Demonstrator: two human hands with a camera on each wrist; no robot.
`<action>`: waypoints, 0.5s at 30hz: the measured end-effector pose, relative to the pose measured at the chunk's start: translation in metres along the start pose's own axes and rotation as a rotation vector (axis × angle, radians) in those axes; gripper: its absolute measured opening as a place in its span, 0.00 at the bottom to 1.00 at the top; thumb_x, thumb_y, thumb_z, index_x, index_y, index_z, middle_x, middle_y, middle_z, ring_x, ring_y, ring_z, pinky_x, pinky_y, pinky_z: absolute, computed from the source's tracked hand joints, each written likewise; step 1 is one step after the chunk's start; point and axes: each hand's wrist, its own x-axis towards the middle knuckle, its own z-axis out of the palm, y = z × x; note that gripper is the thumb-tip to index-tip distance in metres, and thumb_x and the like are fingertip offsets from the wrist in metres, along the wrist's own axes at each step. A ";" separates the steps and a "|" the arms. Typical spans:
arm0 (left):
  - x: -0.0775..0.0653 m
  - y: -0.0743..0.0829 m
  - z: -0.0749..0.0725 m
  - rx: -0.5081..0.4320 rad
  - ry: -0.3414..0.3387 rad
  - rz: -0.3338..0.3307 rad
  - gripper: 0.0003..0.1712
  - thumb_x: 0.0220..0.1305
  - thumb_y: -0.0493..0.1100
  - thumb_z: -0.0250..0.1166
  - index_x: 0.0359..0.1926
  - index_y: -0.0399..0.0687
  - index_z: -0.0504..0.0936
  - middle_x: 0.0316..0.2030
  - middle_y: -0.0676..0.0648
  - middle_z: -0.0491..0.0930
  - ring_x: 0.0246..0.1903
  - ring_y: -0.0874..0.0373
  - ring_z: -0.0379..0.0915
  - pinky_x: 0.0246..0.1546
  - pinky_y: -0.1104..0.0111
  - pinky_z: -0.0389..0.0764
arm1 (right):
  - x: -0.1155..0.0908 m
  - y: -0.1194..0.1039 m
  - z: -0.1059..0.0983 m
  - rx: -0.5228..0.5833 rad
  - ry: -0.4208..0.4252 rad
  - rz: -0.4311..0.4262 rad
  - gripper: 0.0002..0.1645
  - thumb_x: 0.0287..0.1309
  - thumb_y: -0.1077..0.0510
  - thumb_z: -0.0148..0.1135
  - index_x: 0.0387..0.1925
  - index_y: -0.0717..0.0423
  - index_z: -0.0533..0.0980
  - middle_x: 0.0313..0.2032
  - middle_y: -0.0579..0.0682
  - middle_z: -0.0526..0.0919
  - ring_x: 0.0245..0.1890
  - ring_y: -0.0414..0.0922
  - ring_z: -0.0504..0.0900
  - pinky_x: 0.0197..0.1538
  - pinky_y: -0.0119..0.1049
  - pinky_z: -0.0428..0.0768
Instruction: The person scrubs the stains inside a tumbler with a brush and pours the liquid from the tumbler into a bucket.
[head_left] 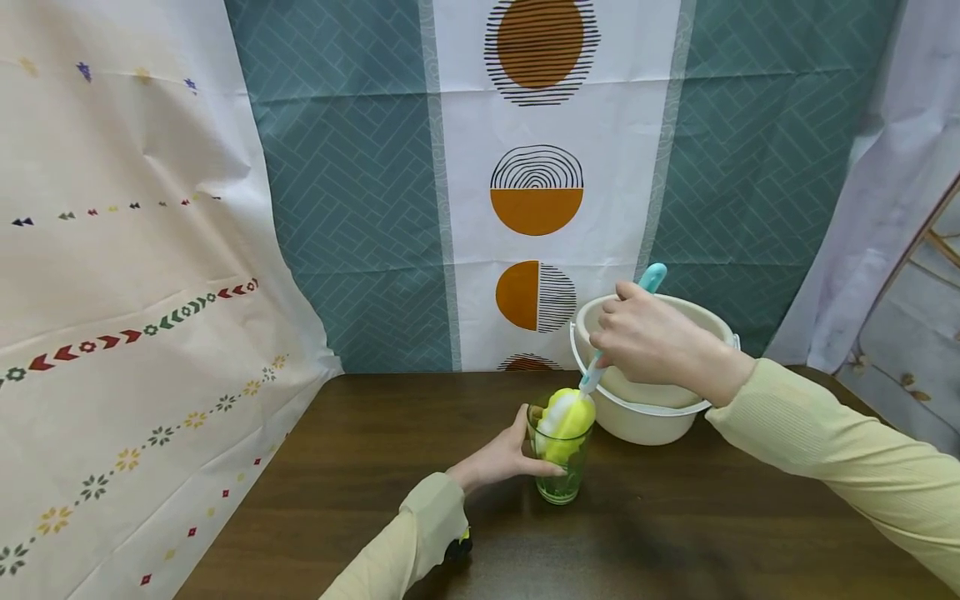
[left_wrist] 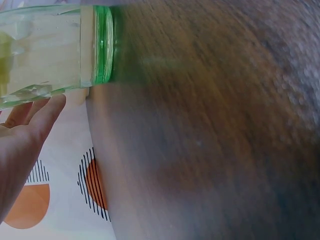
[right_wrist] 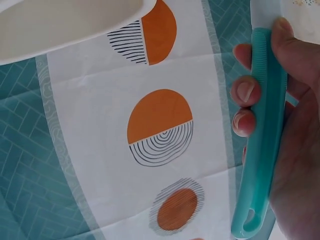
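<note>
In the head view my left hand [head_left: 510,457] holds a clear green drinking glass [head_left: 561,479], thumb across its near side and fingers at its far side. The left wrist view shows the thick green base of the glass [left_wrist: 102,45] close to the table. My right hand [head_left: 648,337] grips the teal handle of a sponge brush [head_left: 652,277] from above. Its yellow and white sponge head [head_left: 567,417] sits partly inside the mouth of the glass. Up close in the right wrist view, fingers and thumb wrap the handle [right_wrist: 265,120].
A white bucket [head_left: 648,425] with a wire handle stands behind the glass, partly hidden by my right hand and forearm. A small black and yellow object [head_left: 459,546] peeks out beside my left sleeve. Patterned cloths [head_left: 345,208] hang behind the brown wooden table [head_left: 337,483].
</note>
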 end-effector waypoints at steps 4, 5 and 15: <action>0.001 0.001 0.000 0.013 0.002 0.003 0.44 0.47 0.50 0.72 0.57 0.53 0.52 0.48 0.53 0.66 0.49 0.60 0.64 0.49 0.63 0.64 | -0.001 0.000 0.001 0.002 0.022 0.008 0.22 0.46 0.48 0.66 0.12 0.53 0.67 0.10 0.46 0.59 0.15 0.45 0.62 0.29 0.39 0.58; 0.001 0.001 0.000 0.018 0.003 0.002 0.44 0.47 0.50 0.71 0.58 0.53 0.52 0.48 0.53 0.66 0.49 0.60 0.64 0.49 0.63 0.64 | -0.002 0.000 0.001 0.002 0.029 0.010 0.22 0.46 0.47 0.66 0.12 0.53 0.66 0.10 0.46 0.59 0.15 0.45 0.62 0.29 0.39 0.58; 0.000 0.002 0.001 0.004 0.008 -0.003 0.44 0.46 0.50 0.72 0.57 0.55 0.51 0.50 0.55 0.65 0.51 0.62 0.61 0.52 0.62 0.60 | -0.001 0.001 0.001 -0.012 0.049 0.031 0.22 0.46 0.48 0.66 0.12 0.54 0.67 0.10 0.47 0.61 0.15 0.45 0.62 0.28 0.39 0.58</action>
